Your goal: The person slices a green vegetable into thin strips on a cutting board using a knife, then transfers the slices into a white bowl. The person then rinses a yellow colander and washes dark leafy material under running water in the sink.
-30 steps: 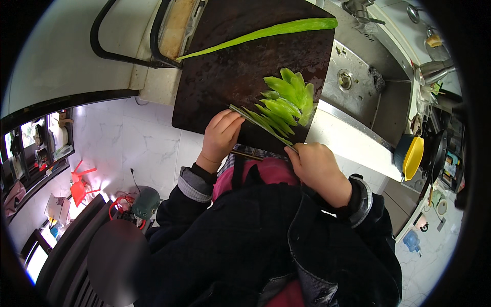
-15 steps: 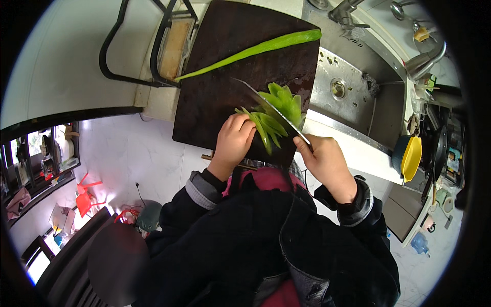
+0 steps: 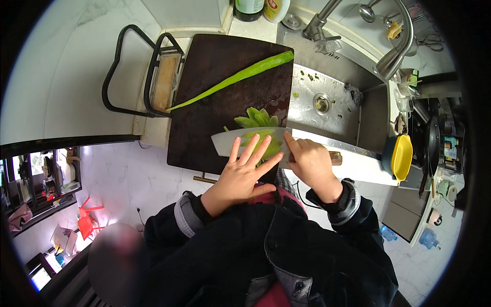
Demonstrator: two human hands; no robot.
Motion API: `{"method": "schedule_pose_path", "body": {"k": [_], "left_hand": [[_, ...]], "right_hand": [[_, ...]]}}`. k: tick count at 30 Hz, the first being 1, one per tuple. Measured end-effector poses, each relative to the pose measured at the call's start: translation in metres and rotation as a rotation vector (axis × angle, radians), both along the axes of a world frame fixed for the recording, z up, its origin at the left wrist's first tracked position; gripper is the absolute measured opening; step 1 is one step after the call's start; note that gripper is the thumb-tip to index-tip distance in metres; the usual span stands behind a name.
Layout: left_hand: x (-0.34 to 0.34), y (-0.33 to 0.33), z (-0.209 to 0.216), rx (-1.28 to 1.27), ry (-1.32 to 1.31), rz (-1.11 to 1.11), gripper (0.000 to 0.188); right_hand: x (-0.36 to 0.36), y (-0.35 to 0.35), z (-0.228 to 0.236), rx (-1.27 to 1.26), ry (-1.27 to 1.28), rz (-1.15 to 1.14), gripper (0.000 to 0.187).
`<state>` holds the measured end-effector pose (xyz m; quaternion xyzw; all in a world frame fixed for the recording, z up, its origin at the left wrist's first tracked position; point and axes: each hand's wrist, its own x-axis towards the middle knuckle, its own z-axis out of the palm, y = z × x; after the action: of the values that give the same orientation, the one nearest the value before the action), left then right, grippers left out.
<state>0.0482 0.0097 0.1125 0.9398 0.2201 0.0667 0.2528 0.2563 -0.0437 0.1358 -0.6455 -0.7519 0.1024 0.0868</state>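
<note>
Stainless steel sink (image 3: 327,97): beyond the right hand, set into the bench.

Dark brown rectangular wooden cutting board (image 3: 215,77): beneath and beyond both hands.

Long green vegetable stalk (image 3: 240,78): lies diagonally, well beyond the left hand.

Broad steel cleaver blade (image 3: 230,139): half a second ago it stood on edge, slicing; now it lies flat over the pile of green cut pieces (image 3: 258,118), so cutting seems to have given way to pressing or scooping.

Left hand (image 3: 244,174): fingers spread, palm flat on the blade.

Right hand (image 3: 312,163): closed around the cleaver handle.
</note>
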Motion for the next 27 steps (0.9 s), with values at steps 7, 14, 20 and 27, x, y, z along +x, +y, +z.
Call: {"method": "schedule_pose_path", "body": {"k": [7,14,20,27], "left_hand": [[-0.006,0.033,-0.014,0.030,0.052,-0.090,0.080],[-0.004,0.086,-0.022,0.083,0.156,-0.013,0.079],[-0.009,0.136,-0.017,0.185,-0.037,0.281,0.060],[0.018,0.183,-0.044,0.128,0.053,0.418,0.051]], "right_hand": [[0.005,-0.011,0.000,0.019,-0.111,0.061,0.064],[0.019,-0.039,0.016,-0.098,0.029,0.005,0.041],[0.021,-0.044,0.006,-0.427,0.269,-0.014,0.017],[0.028,-0.029,-0.006,-0.380,0.189,-0.033,0.017]]}}
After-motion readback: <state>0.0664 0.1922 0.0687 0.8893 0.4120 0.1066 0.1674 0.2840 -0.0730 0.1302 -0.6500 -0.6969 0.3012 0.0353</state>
